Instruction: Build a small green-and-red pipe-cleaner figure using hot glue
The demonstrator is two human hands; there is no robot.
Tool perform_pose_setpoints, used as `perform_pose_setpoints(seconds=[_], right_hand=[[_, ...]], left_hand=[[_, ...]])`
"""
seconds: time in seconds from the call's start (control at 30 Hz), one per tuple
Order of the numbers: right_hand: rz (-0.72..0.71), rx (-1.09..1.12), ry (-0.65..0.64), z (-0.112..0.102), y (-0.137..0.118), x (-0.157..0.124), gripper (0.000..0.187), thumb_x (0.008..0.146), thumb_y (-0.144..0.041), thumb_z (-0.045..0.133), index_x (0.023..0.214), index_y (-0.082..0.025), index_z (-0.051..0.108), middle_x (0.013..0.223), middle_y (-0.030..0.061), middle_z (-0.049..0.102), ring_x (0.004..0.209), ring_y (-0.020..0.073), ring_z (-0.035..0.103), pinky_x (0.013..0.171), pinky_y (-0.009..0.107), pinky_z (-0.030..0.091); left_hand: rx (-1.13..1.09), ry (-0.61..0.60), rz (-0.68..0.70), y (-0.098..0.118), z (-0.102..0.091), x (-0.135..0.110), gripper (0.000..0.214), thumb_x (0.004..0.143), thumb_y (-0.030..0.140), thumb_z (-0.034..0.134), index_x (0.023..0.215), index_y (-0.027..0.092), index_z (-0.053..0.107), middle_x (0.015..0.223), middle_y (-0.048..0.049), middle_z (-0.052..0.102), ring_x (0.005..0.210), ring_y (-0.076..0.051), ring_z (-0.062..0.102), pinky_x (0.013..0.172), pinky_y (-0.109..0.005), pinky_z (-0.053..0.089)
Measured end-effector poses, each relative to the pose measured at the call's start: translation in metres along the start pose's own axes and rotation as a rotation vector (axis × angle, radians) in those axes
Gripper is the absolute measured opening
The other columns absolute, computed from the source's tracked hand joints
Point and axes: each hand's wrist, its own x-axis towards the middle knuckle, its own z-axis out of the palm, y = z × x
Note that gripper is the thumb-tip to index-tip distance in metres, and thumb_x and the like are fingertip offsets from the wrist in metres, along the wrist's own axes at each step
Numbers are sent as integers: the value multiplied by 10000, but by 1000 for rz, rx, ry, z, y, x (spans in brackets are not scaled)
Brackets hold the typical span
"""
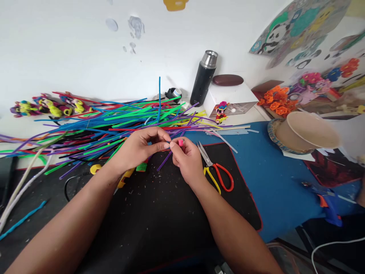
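My left hand (142,146) is closed in a pinch, thumb against fingertips, on a blue pipe cleaner (159,99). One end of it sticks straight up behind the hand, while the part between the fingers is mostly hidden. Touching it fingertip to fingertip, my right hand (186,158) is closed too, with a small pink piece (181,142) showing between its thumb and curled fingers. Scissors (211,163) with red and yellow handles lie just right of that hand. Under the left wrist are a yellow tool (125,178) and a green and red piece (142,166).
A heap of coloured pipe cleaners (114,121) spreads behind the hands. Beyond it stand a black flask (203,80) and a white box (230,95) with a small figure (221,112). To the right are a beige bowl (310,129) and a blue glue gun (327,203).
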Motion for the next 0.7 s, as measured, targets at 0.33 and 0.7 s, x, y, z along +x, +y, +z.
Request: perform_pose_setpoints(seconds=[0.33, 0.7], right_hand=[[15, 142, -16, 0, 0, 2, 293, 893, -458, 850, 931, -218, 687, 549, -135, 374, 447, 64, 294, 455, 238, 222], [45, 168, -14, 2, -4, 1, 328, 850, -477, 870, 904, -225, 665, 560, -135, 358, 464, 64, 282, 452, 230, 233]], left_hand=[[107, 116, 214, -7, 6, -1, 124, 1001, 360, 864, 994, 238, 842, 964, -37, 843, 891, -204, 767, 872, -329, 583], [59, 105, 124, 4, 9, -2, 293, 977, 497, 874, 934, 219, 793, 914, -49, 820, 860, -215, 741, 856, -349, 599]])
